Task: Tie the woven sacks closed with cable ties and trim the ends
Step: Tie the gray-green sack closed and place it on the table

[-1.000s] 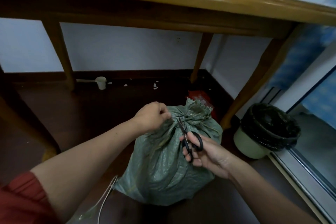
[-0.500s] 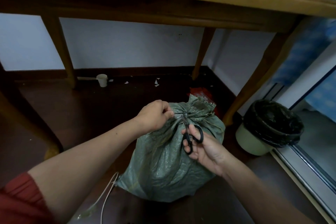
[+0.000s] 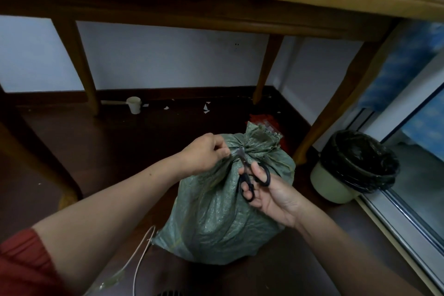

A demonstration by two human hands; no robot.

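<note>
1 woven sack point(image 3: 223, 211) upright on floor point(image 3: 96, 151), neck cinched | left hand point(image 3: 201, 154) fingers pinch what looks like the cable tie point(image 3: 232, 152) tail | right hand point(image 3: 274, 197) fingers clamped in scissors point(image 3: 249, 178), blades at neck | tying apparently done, trim pending

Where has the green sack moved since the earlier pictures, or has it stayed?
No. The green sack has stayed: its right side is still close beside the foot of the table leg.

Head camera looks forward and down, near the sack point(image 3: 216, 211).
</note>
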